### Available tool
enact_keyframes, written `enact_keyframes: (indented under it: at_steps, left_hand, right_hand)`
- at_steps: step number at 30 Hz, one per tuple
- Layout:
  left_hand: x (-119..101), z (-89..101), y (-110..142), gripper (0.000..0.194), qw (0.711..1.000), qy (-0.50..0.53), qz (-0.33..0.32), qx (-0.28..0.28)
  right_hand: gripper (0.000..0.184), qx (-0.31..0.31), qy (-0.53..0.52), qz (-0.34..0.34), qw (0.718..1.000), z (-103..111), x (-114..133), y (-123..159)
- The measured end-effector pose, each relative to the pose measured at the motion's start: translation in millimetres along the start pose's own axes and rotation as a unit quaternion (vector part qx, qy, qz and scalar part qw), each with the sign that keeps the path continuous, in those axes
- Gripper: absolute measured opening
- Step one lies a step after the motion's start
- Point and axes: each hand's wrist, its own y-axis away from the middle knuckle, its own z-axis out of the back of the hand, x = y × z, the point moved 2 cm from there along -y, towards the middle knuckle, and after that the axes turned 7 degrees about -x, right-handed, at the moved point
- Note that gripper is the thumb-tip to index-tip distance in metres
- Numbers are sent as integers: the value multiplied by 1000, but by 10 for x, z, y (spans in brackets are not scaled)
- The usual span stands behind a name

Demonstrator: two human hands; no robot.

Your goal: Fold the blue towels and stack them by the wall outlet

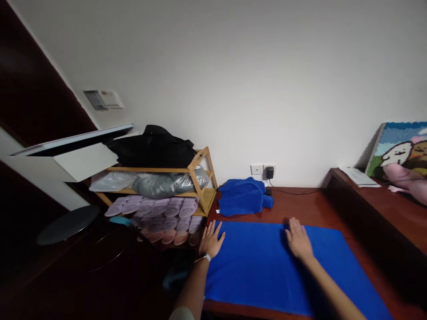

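A blue towel [253,262] lies spread nearly flat over the reddish-brown wooden table [300,202]. My left hand [211,240], with a watch band at the wrist, rests on the towel's far left corner, fingers spread. Over the upper right part of the cloth is my right hand [299,240], its fingers stretched out and close together; whether the whole palm touches the fabric I cannot tell. Neither hand grips anything. Behind the spread towel, a crumpled pile of blue cloth [242,198] sits against the wall.
Left of the table stands a wooden rack [203,178] with several slippers [167,206], plastic-wrapped bundles and a black bag [153,149]. A black plug [270,172] with a cable is in the wall socket. On the right, a raised ledge [363,195] holds a pink plush toy [407,180].
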Motion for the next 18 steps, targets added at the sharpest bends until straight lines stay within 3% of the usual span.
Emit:
enact_keyframes:
  at_steps: [2, 4, 6, 8, 10, 12, 15, 18]
  left_hand:
    - [5, -3, 2, 60, 1000, 1, 2, 0]
    - [9, 0, 4, 60, 1000, 3, 2, -3]
    - [12, 4, 6, 60, 1000, 3, 2, -6]
    - [15, 6, 5, 60, 1000, 2, 1, -5]
    - [18, 7, 1, 60, 1000, -1, -1, -5]
    - [19, 6, -3, 60, 1000, -3, -2, -6]
    - [17, 6, -10, 60, 1000, -6, 0, -8]
    - [14, 8, -11, 60, 1000, -5, -1, -5]
  right_hand:
    - [81, 24, -11, 54, 998, -223, 767, 14]
    - [76, 53, -19, 94, 994, -433, 1351, 32]
    - [73, 87, -19, 111, 990, -580, 1664, 38]
    - [72, 112, -11, 109, 988, -637, 1688, 31]
    - [72, 114, 3, 98, 989, -606, 1448, 21]
    - [73, 99, 21, 80, 992, -497, 988, 26]
    - [78, 61, 46, 39, 996, -227, -5, 70]
    - [86, 24, 61, -61, 996, 79, -1128, 138]
